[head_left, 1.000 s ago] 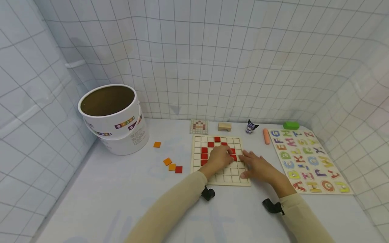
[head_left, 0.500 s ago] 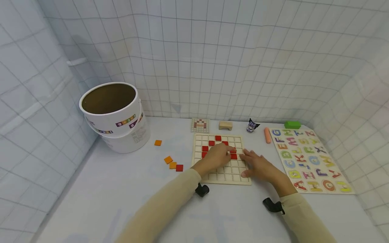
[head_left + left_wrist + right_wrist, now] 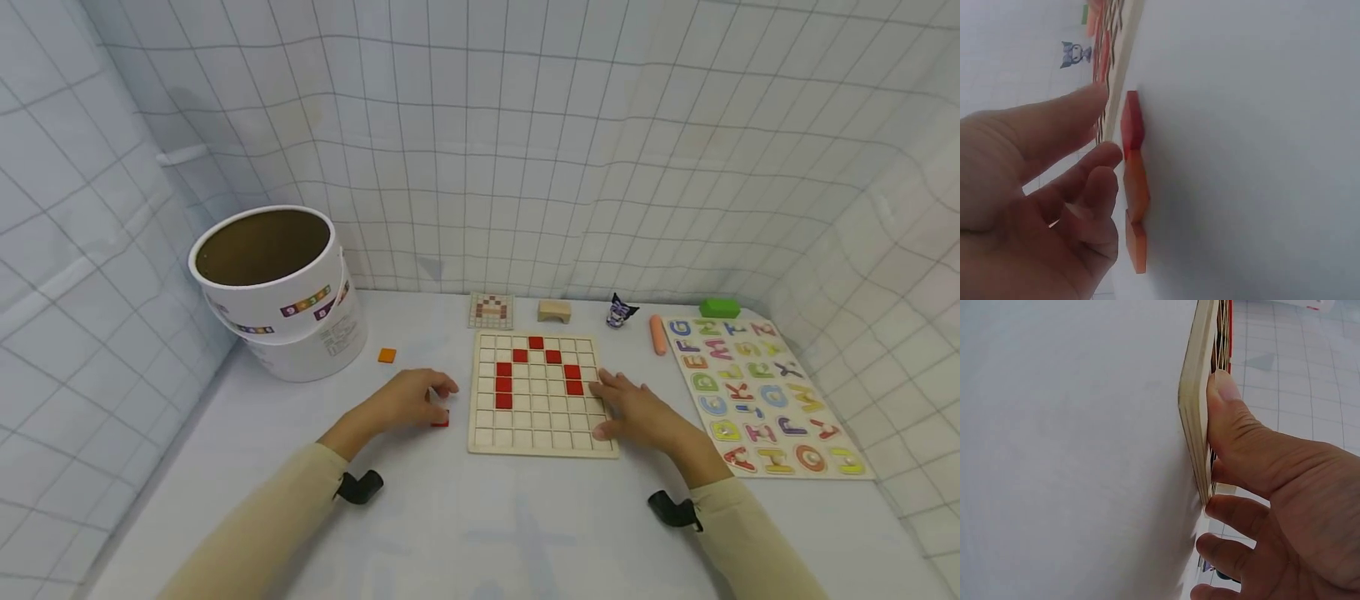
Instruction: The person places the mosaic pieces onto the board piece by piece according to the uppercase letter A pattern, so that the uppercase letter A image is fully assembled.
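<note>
My left hand (image 3: 403, 400) is held above the tabletop left of the grid board, thumb and fingers apart with nothing between them. Just beyond its fingertips, in the left wrist view, lie a red square tile (image 3: 1133, 122) and two orange tiles (image 3: 1137, 190), touching in a row; in the head view the hand hides the orange pair. The wooden grid board (image 3: 536, 427) carries several red tiles (image 3: 504, 385) set in an arch. My right hand (image 3: 641, 415) rests at the board's right edge, its thumb on top and its other fingers loosely spread along the side.
A lone orange tile (image 3: 387, 356) lies near a white bucket (image 3: 300, 325). Behind the board are a small pattern card (image 3: 492, 312), a wooden arch block (image 3: 554, 312) and a figurine (image 3: 619, 312). An orange stick (image 3: 657, 335), green block (image 3: 719, 308) and alphabet board (image 3: 765, 400) stand right.
My left hand has left the red tiles on the board's right side and moved left and toward me, over the loose tiles. The right hand has stayed at the board's edge.
</note>
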